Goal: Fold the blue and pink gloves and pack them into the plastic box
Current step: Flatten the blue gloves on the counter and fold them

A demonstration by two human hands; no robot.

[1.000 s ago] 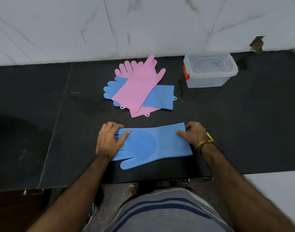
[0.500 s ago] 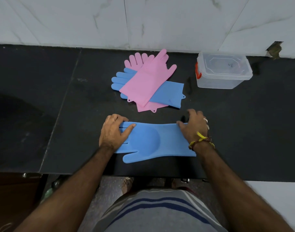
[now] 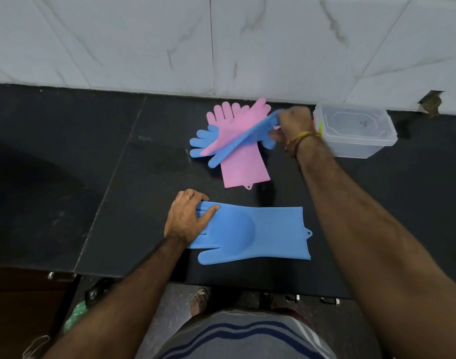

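A blue glove (image 3: pixel 260 231) lies flat near the counter's front edge, cuff to the right. My left hand (image 3: pixel 186 218) rests on its fingers, my own fingers mostly straight. Farther back, my right hand (image 3: pixel 291 124) grips the cuff end of a second blue glove (image 3: pixel 237 142) and lifts it off the pile, together with part of a pink glove. The pink gloves (image 3: pixel 243 161) lie underneath, fingers toward the wall. The clear plastic box (image 3: pixel 356 143) with its lid on stands at the back right, just beyond my right hand.
The black stone counter (image 3: pixel 66 177) runs along a white marble wall (image 3: pixel 221 42). A joint line crosses the counter left of the gloves. Below the front edge I see the floor, a sandalled foot (image 3: pixel 199 300) and my striped shirt.
My right hand left the near glove's cuff, reached back to the pile and lifted the second blue glove by its cuff end. My left hand stayed on the near glove.
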